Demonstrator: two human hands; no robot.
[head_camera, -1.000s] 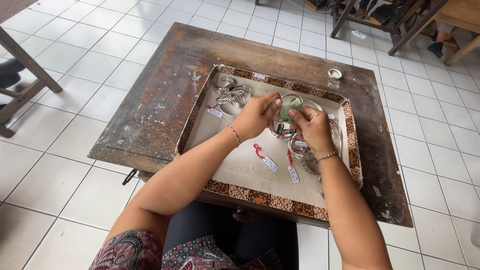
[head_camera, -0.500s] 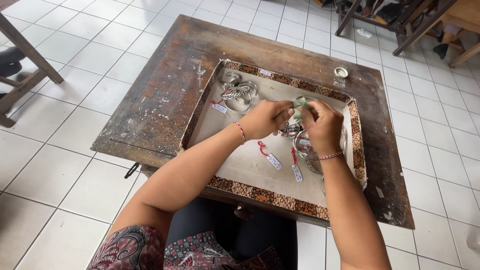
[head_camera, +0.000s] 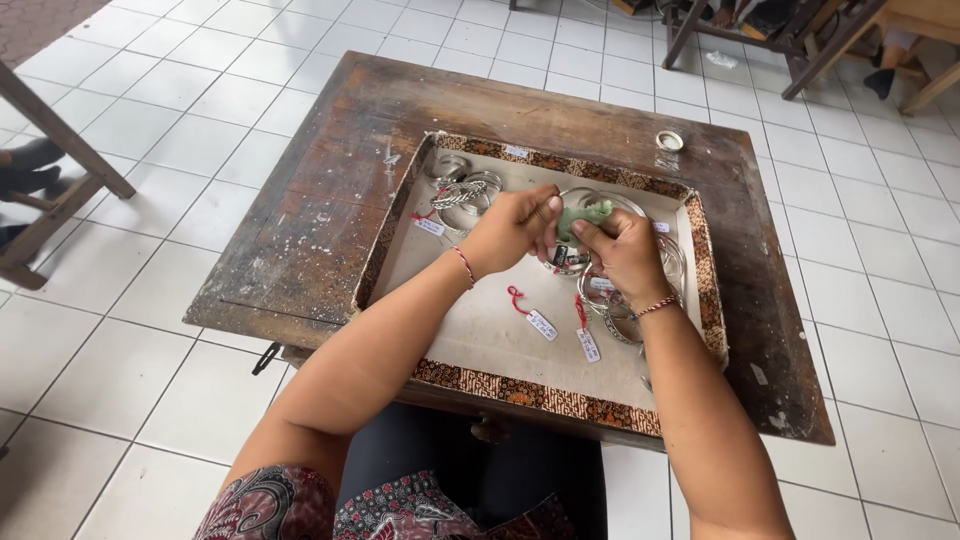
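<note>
Sitting nearest the camera is a person in a patterned garment, both forearms stretched out over a shallow tray (head_camera: 520, 388) with a brown patterned border, which rests on a worn wooden bench (head_camera: 320, 220). Just below the wrists, on the tray's pale lining, lie two small white tags (head_camera: 541, 326) on red strings. The left hand (head_camera: 510, 229), a red thread bracelet at its wrist, is curled with its fingertips pressed together, pinching the near edge of a silver bangle (head_camera: 585, 197). The right hand (head_camera: 628, 254) meets it from the other side, thumb and fingers closed on a small green cloth (head_camera: 580, 216), which sits between the two hands and is pressed against the bangle. Under and to the right of the right hand is a heap of silver bangles (head_camera: 610, 300) with tags. Beyond the left hand, towards the tray's far left corner, lies another cluster of silver bracelets (head_camera: 465, 190), one braided. Farther off, on the bench past the tray, stands a small round tin (head_camera: 670, 141). White floor tiles (head_camera: 150, 330) surround the bench.
</note>
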